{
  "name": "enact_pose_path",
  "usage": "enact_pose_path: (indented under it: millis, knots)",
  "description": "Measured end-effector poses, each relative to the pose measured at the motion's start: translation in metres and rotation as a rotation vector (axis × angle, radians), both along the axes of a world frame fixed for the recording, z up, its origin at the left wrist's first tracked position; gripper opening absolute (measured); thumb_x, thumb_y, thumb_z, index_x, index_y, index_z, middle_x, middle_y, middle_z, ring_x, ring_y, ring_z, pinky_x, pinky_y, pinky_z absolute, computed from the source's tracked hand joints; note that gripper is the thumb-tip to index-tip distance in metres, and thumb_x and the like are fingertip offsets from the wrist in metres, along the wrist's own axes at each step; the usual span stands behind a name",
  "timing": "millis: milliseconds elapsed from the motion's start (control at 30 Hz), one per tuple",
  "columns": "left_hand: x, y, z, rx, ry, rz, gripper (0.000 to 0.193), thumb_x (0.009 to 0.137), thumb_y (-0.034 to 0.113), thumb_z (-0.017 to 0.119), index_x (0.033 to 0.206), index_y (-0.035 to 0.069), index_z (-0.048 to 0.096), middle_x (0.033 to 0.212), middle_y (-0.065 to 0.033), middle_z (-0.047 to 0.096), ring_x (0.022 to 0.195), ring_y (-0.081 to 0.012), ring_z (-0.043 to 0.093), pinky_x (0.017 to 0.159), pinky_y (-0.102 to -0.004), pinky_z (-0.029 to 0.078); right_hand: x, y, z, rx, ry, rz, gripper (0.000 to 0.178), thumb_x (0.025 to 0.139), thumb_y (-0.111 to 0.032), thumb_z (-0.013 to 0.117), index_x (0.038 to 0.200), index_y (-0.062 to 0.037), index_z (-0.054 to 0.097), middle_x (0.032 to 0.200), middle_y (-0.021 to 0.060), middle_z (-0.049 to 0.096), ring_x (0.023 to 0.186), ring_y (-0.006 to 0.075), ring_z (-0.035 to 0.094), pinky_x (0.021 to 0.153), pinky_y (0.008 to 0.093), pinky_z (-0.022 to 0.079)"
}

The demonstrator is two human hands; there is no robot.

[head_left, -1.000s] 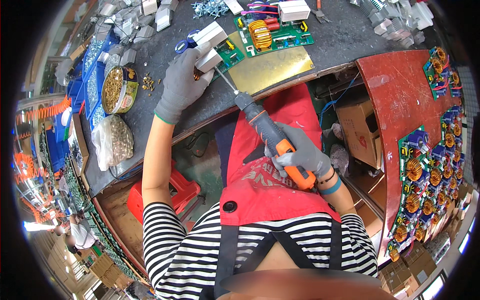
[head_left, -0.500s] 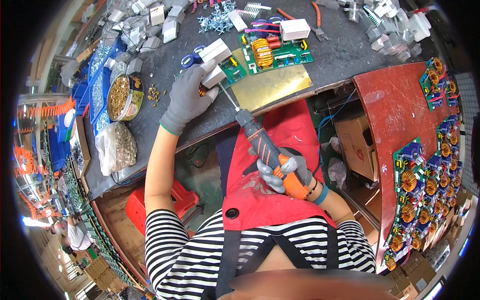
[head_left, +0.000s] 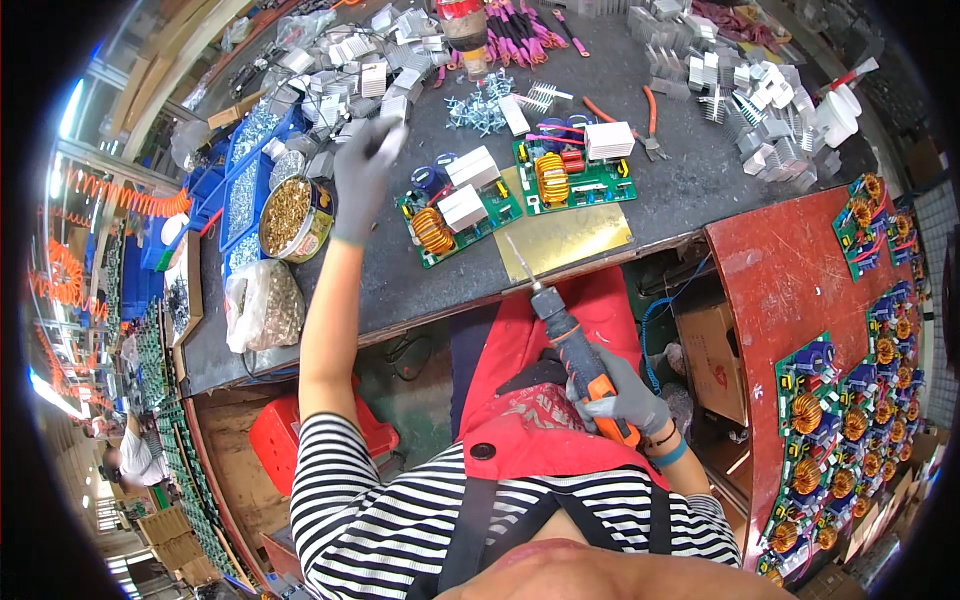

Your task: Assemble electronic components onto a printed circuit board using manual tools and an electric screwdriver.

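— Which step is this?

— Fetching a part, I'd judge. The gloved left hand closes on a small silver heat sink at the pile's edge; the right hand wraps the electric screwdriver, tip raised.

— Next?

— Carrying it rightward onto the circuit board, probably.

— Surroundings?

— Dark cluttered workbench, busy workshop.

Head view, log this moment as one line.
left hand: reaching over heat sink pile | right hand: holding electric screwdriver, tip raised | circuit boards: on bench, untouched
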State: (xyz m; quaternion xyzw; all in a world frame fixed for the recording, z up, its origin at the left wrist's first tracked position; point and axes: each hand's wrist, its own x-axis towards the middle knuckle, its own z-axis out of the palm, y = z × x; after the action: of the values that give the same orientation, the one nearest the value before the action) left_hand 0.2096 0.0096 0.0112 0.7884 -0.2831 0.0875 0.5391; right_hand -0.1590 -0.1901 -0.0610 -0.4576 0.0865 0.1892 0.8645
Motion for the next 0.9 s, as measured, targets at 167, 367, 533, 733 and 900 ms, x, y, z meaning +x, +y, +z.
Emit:
enact_pose_path:
  millis: [167,367,533,733,900]
  knots:
    - [0.099,-0.037,-0.054,0.6,-0.147,0.023,0.035,0.086,0.031,0.072,0.111,0.007,0.07,0.1,-0.0117,0.072,0.093,-0.0239,0.067,0.083,-0.0346,0.051,0.009,-0.004,0.008,0.007,-0.023,-0.024,0.087,0.069,-0.007,0.074,0.143,-0.0023,0.03,0.096,0.0132,0.06,0.067,0.0171,0.062,0.056,0.0306,0.053]
    - [0.111,-0.042,-0.066,0.768,-0.046,-0.052,0.029,0.088,0.032,0.071,0.095,0.004,0.067,0.093,-0.0145,0.07,0.089,-0.0271,0.066,0.079,-0.0383,0.049,0.01,-0.003,0.013,-0.02,-0.05,-0.056,0.069,0.073,-0.004,0.07,0.133,-0.0022,0.038,0.095,0.01,0.06,0.071,0.0151,0.061,0.058,0.0305,0.055]
    - [0.083,-0.025,-0.054,0.706,-0.177,0.052,0.027,0.086,0.022,0.074,0.095,0.001,0.059,0.08,-0.0115,0.068,0.079,-0.0237,0.067,0.073,-0.0365,0.051,0.015,-0.002,0.01,-0.041,-0.046,-0.044,0.074,0.072,-0.005,0.072,0.137,-0.0013,0.037,0.098,0.0096,0.06,0.075,0.0148,0.062,0.06,0.0304,0.055]
    - [-0.024,0.002,0.002,-0.34,0.413,-0.114,0.016,0.089,0.006,0.066,0.103,-0.001,0.063,0.092,-0.011,0.068,0.079,-0.0153,0.065,0.067,-0.0258,0.052,0.018,-0.012,0.02,-0.05,-0.069,0.162,0.077,0.07,-0.007,0.074,0.138,-0.0004,0.038,0.096,0.008,0.062,0.076,0.0134,0.062,0.066,0.0295,0.054]
    - [-0.091,0.031,-0.014,-0.626,0.745,-0.459,0.022,0.09,0.008,0.066,0.11,-0.002,0.066,0.096,-0.0133,0.068,0.08,-0.0171,0.066,0.065,-0.0257,0.052,0.021,-0.01,0.027,-0.105,-0.219,0.217,0.078,0.064,-0.008,0.075,0.134,0.0025,0.041,0.093,0.0089,0.064,0.073,0.0131,0.061,0.067,0.0288,0.052]
